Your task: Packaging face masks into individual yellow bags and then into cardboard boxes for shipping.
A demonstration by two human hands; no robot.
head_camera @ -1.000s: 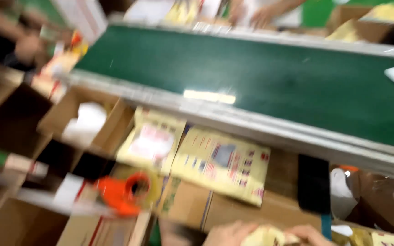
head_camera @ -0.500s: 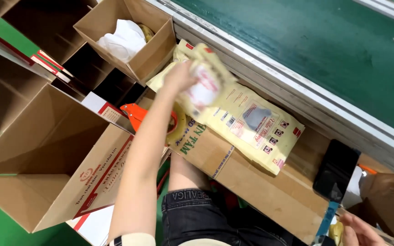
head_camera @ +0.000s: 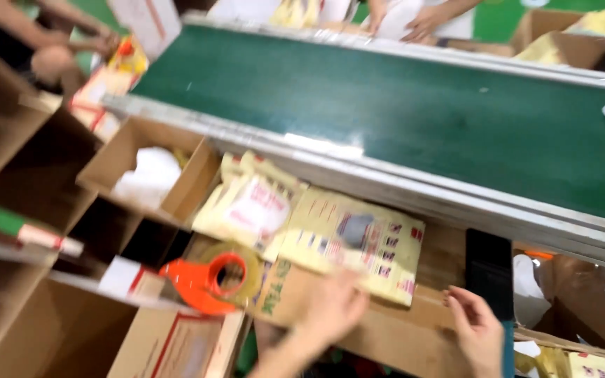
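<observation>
My left hand is blurred and lies at the near edge of a flat yellow printed package that rests on a brown cardboard box. Whether the hand grips anything I cannot tell. Left of that package lies a pile of yellow pouches. My right hand rests on the same box, to the right, with fingers spread and nothing in it. An orange tape dispenser with a roll of clear tape sits left of my left hand.
A green conveyor belt with a metal rim runs across the back. An open carton holds a white bag. Empty brown cartons stand at the left. Other people's hands work across the belt and at the far left.
My left hand, which was setting a yellow pouch on the pile, has drawn back to the near edge of the flat package. My right hand has come up onto the box. The view has tilted up.
</observation>
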